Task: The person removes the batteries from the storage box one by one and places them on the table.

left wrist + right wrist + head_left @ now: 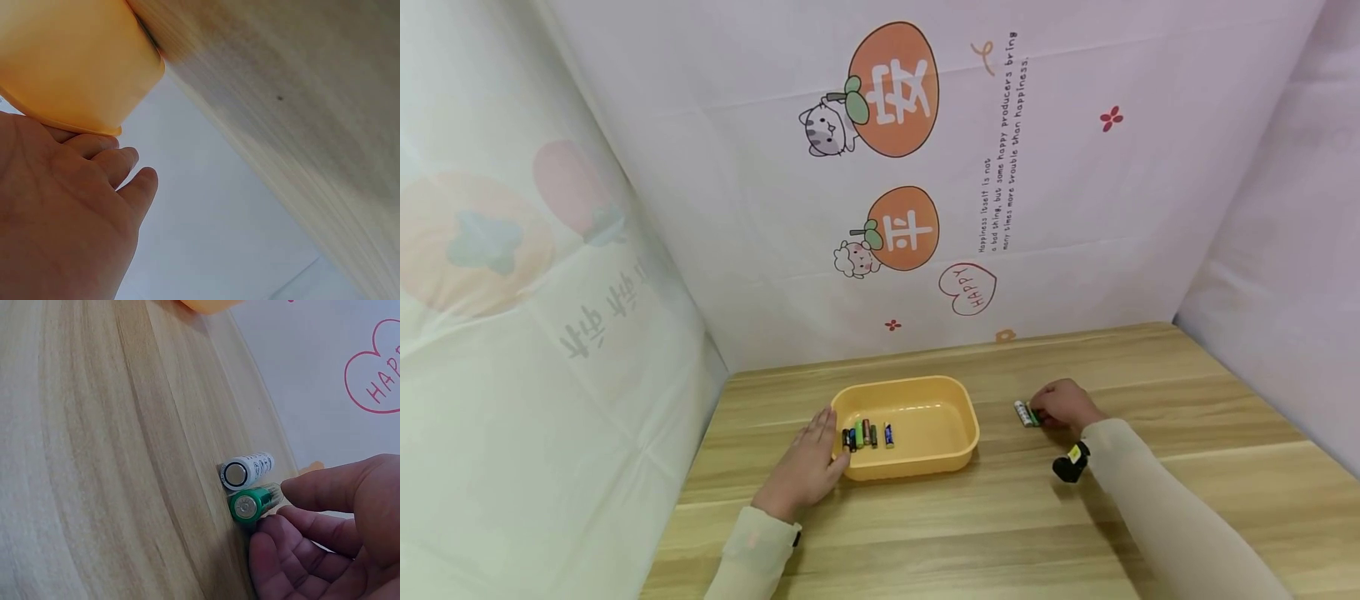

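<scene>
My left hand (805,462) rests against the left end of a yellow plastic tray (917,467), fingers extended along its rim and thumb near the front corner. In the left wrist view, those fingers (112,159) touch the tray's rim from outside. At the right, my right hand (1066,404) pinches a green battery (247,505) near its far end, thumb and fingertips around it. The battery lies on the wooden table. Right beside it lies a white battery (249,470) with dark print, seen also in the head view (1022,414).
Inside the tray, several batteries (859,435) lie side by side at the left, and a blue battery (889,435) lies a little apart. Wood-grain table (925,533) surrounds the tray. A printed white cloth (760,208) rises behind the table, with plain cloth at both sides.
</scene>
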Tool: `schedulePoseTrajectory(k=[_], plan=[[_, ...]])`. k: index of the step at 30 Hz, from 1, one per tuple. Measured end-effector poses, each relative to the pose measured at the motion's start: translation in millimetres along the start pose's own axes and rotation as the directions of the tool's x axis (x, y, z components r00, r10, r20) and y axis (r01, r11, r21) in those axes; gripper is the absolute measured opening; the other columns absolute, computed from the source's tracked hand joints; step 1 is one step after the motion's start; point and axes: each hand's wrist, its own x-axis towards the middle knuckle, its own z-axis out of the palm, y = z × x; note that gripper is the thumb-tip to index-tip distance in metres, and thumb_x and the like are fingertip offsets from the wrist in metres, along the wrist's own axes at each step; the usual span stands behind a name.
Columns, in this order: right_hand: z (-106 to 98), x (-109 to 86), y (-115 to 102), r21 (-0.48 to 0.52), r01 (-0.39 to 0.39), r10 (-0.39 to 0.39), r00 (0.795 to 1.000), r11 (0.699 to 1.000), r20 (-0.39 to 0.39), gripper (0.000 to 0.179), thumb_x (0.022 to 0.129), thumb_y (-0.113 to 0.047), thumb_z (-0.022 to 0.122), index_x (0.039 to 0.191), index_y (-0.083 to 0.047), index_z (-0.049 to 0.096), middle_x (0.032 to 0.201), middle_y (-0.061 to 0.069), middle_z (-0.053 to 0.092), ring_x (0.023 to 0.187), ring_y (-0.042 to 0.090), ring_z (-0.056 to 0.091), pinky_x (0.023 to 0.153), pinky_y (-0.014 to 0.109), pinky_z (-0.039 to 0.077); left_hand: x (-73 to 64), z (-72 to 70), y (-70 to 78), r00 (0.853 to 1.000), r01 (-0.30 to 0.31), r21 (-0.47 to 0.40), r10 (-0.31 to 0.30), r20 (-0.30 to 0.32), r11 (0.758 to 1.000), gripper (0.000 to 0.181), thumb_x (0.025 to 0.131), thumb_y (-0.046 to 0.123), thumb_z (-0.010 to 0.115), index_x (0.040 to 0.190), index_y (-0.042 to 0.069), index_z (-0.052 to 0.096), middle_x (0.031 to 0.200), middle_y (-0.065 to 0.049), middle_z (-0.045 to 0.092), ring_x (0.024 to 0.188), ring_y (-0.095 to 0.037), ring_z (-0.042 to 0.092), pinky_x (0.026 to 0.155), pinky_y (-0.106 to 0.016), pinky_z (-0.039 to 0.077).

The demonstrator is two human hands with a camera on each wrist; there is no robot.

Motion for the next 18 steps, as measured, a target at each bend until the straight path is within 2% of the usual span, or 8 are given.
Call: schedulePoseTrajectory(k=[11,18], plan=[[-3.9,-7.7,-3.5,0.038,-0.005,0.004,1.000,0.999,0.022,0.027,0.090,-0.011,0.060,0.104,0.011,0.065,0.088,0.012,0.065,0.077,0.021,0.062,0.066,0.034,0.056,-1.7,-2.7,3.3,1.000,0.012,0.000,-0.012,0.004,1.000,0.070,0.103,0.040,0.039,0.153,-0.004,0.018,0.159,-0.018,0.015,0.146,-0.030,0.012,0.115,-0.045,0.017],[-6.3,-15.0,-11.7,0.095,0.041,-0.043,0.999,0.995,0.025,0.032,0.090,-0.008,0.058,0.110,0.016,0.062,0.088,0.014,0.064,0.077,0.019,0.061,0.067,0.035,0.057,-1.2,-2.0,2.0,1.000,0.012,-0.006,-0.012,0.003,1.000,0.070,0.103,0.040,0.039,0.153,-0.004,0.018,0.159,-0.018,0.014,0.146,-0.030,0.011,0.115,-0.047,0.018]])
